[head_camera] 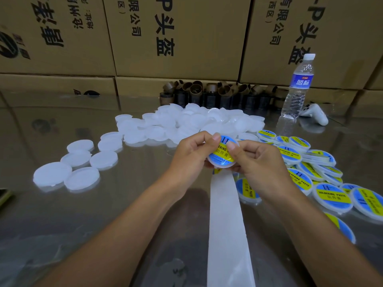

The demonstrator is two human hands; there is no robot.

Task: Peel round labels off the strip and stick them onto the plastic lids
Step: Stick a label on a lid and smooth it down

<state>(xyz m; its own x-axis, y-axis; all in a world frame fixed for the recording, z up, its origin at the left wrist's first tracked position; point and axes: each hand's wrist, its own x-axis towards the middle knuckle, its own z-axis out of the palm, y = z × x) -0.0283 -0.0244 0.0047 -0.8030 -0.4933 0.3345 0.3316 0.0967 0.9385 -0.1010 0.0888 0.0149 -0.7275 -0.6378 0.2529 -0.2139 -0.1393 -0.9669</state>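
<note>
Lid (222, 165) pinched between left hand (190, 152) and right hand (256, 161) grips; strip (226, 214) below it; glossy tabletop (124, 204), cartons (182, 48) behind.

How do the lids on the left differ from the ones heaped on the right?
The left lids are plain white; the right lids bear blue-and-yellow labels. Several left lids lie flat and apart; the right lids overlap, some tilted. Both are round plastic, on one table.
</note>
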